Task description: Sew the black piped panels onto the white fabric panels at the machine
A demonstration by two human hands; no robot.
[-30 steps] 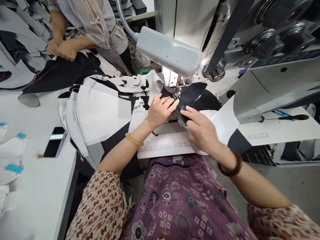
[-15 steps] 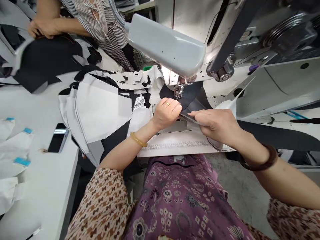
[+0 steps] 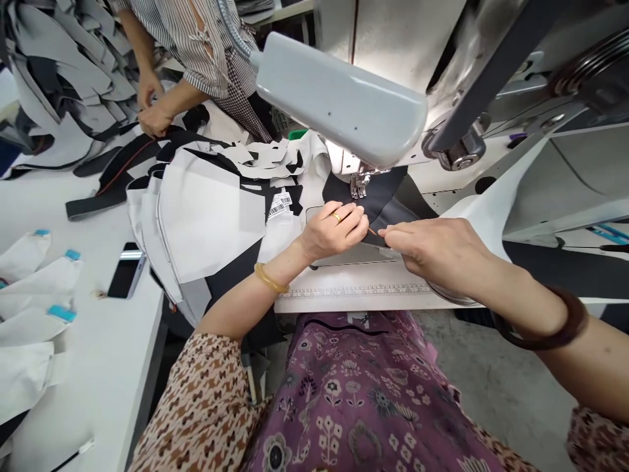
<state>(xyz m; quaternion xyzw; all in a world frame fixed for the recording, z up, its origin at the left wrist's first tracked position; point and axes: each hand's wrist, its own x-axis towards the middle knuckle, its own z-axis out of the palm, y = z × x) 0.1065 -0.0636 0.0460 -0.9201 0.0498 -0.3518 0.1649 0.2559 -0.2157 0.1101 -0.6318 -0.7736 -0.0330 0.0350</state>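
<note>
Dark fabric (image 3: 388, 196) lies on the sewing machine bed, partly beneath the presser foot (image 3: 360, 185). My left hand (image 3: 334, 229), with a ring on one finger, is closed on the near left edge of this fabric, just in front of the foot. My right hand (image 3: 437, 246) pinches the same edge farther right. A thin orange line shows along the edge between both hands. The fingertips hide part of the fabric. White material (image 3: 506, 196) rises behind my right hand.
A grey lamp (image 3: 339, 98) hangs over the needle area. White and black cut pieces (image 3: 211, 210) are piled left of the machine. A phone (image 3: 126, 270) lies on the left table. Another person's hands (image 3: 156, 111) handle dark strips at upper left.
My hands now hold the fabric edge flatter, and the orange line shows between them. The white material behind my right hand stands higher. The other person's hands moved right, and the dark piece shifted.
</note>
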